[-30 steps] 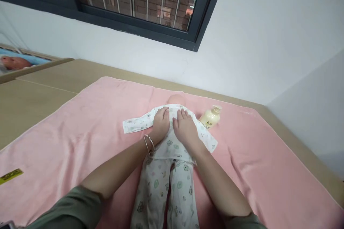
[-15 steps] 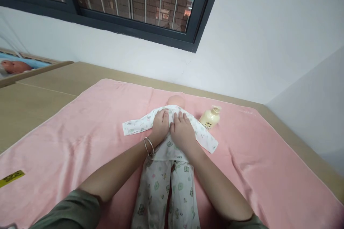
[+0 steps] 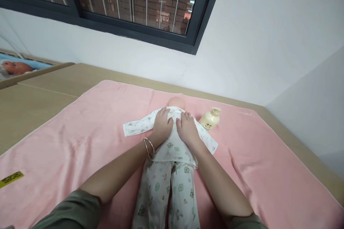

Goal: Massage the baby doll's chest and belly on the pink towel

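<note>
- Nearest the camera, two olive-green sleeves sit at the bottom edge, with bare forearms running forward over the doll's printed trousers (image 3: 168, 193).
- The baby doll (image 3: 172, 146) lies face up on the pink towel (image 3: 80, 143), its long axis running straight away from the person: legs toward the camera, head (image 3: 176, 102) at the far end.
- A pair of thin bangles (image 3: 148, 147) circles the left wrist, just beside the hem of the doll's printed top (image 3: 174, 148).
- The left hand (image 3: 162, 126) rests flat on the left side of the doll's chest, fingers stretched and loose, pressing cloth rather than pinching it.
- The right hand (image 3: 188, 130) lies the same way on the other side of the chest, fingers extended and flat, gripping nothing.
- The two hands are close together with a narrow strip of the top showing between them; both sit equally near the neckline, fingertips pointing toward the head.
- The doll's sleeves spread out sideways, one to the left (image 3: 137, 127) and one toward the right (image 3: 208, 142).
- A cream pump bottle (image 3: 210, 118) lies on the towel just beyond the right hand, apart from it.
- Farther off, the tan surface (image 3: 40, 96) meets a white wall under a dark-framed barred window (image 3: 139, 3).
</note>
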`<action>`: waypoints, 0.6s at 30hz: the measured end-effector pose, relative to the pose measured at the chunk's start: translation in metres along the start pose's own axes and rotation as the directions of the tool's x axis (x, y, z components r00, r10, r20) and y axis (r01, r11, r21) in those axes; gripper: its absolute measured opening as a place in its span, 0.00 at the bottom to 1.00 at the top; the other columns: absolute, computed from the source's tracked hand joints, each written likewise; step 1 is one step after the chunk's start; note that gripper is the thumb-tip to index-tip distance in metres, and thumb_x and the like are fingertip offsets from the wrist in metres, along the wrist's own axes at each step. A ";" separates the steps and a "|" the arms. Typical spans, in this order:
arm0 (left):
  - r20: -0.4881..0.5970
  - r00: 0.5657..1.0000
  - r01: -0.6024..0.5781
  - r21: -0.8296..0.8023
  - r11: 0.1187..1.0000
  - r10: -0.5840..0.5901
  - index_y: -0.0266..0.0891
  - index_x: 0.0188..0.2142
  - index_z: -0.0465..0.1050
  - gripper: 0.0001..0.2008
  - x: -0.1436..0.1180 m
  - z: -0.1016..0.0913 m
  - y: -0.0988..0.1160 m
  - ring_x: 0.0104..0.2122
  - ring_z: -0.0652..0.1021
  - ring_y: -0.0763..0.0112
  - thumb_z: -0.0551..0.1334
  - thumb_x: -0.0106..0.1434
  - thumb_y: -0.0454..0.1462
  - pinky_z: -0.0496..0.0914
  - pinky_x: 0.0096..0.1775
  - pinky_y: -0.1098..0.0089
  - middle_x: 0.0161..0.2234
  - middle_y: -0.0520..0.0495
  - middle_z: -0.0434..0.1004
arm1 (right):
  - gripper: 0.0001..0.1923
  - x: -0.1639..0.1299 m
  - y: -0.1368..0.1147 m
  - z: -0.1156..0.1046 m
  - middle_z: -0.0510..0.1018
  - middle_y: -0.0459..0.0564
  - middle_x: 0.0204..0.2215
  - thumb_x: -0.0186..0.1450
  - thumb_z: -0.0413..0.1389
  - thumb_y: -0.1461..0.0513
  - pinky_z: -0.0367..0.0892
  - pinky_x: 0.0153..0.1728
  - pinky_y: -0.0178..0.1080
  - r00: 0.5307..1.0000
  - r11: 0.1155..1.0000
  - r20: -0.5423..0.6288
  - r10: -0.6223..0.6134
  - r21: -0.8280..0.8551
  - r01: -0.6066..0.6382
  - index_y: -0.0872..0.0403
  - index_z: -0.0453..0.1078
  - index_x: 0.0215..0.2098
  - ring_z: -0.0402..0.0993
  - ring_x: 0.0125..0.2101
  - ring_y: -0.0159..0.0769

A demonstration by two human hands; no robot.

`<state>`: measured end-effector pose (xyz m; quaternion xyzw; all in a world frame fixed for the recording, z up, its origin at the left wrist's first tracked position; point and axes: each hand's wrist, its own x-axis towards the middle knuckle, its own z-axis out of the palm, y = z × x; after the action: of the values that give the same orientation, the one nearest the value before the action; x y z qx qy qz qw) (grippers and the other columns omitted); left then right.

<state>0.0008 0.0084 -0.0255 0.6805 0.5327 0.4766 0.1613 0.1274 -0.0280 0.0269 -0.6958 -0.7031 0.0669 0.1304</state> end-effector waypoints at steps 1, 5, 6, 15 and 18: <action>0.037 0.999 -0.008 0.034 0.999 0.007 0.29 0.57 0.71 0.23 0.003 -0.001 -0.003 0.64 0.70 0.49 0.54 0.65 0.35 0.61 0.68 0.49 0.62 0.30 0.72 | 0.31 -0.006 -0.007 0.000 0.56 0.72 0.71 0.77 0.40 0.58 0.46 0.71 0.53 1.000 0.999 0.008 -0.003 -0.035 0.003 0.71 0.54 0.72 0.48 0.73 0.55; 0.184 0.983 -0.047 0.171 0.984 0.015 0.29 0.59 0.70 0.23 0.011 -0.004 -0.011 0.67 0.67 0.48 0.51 0.69 0.38 0.60 0.68 0.48 0.65 0.28 0.69 | 0.29 -0.024 -0.025 -0.001 0.58 0.72 0.70 0.77 0.42 0.60 0.47 0.70 0.53 0.997 0.989 0.008 -0.079 -0.126 0.079 0.69 0.57 0.71 0.52 0.72 0.56; 0.199 0.980 -0.065 0.204 0.977 0.024 0.29 0.60 0.69 0.24 0.011 -0.005 -0.010 0.68 0.66 0.49 0.51 0.69 0.38 0.59 0.68 0.48 0.65 0.29 0.68 | 0.29 -0.024 -0.025 -0.002 0.59 0.71 0.70 0.77 0.42 0.60 0.47 0.70 0.52 0.995 0.988 0.005 -0.098 -0.118 0.098 0.68 0.58 0.70 0.53 0.71 0.55; 0.197 0.976 -0.173 0.437 0.883 0.094 0.25 0.56 0.71 0.22 -0.016 -0.015 0.032 0.61 0.73 0.40 0.52 0.70 0.38 0.64 0.61 0.45 0.58 0.21 0.74 | 0.38 0.013 0.024 -0.006 0.53 0.67 0.73 0.75 0.46 0.47 0.48 0.70 0.49 0.999 0.990 0.051 -0.007 0.141 0.000 0.66 0.52 0.73 0.47 0.73 0.52; 0.236 0.966 -0.201 0.433 0.879 0.105 0.30 0.46 0.76 0.16 -0.007 -0.023 0.033 0.54 0.77 0.44 0.53 0.69 0.37 0.66 0.58 0.48 0.48 0.26 0.80 | 0.35 0.007 0.016 -0.007 0.59 0.69 0.70 0.75 0.45 0.50 0.49 0.69 0.50 0.999 0.998 0.030 -0.031 0.060 0.029 0.67 0.57 0.70 0.52 0.71 0.55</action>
<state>0.0011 -0.0170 0.0068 0.7849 0.5538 0.2776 0.0139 0.1449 -0.0217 0.0296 -0.6799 -0.7131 0.0968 0.1411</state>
